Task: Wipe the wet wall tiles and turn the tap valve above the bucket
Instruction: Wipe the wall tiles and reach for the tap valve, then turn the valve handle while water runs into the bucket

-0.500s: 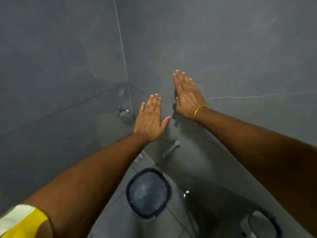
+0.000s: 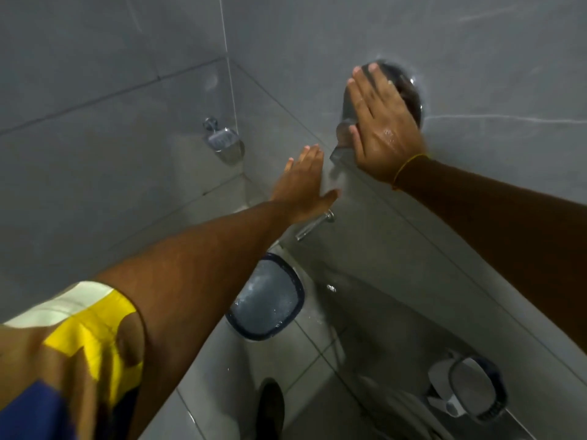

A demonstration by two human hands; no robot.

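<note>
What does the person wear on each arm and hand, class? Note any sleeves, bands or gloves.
Both hands are bare, with no gloves. The right hand has a thin yellow band around its wrist, and that forearm is bare. The left hand has nothing on its wrist; higher up, its arm has a short sleeve in white and yellow, with blue fabric below.

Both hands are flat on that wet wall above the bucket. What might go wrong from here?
The left hand and right hand press open-palmed on wet wall tiles, so a palm might slide. The bucket below already holds water and may overflow if the tap keeps running. The floor tiles look wet, so footing may be slippery.
</note>
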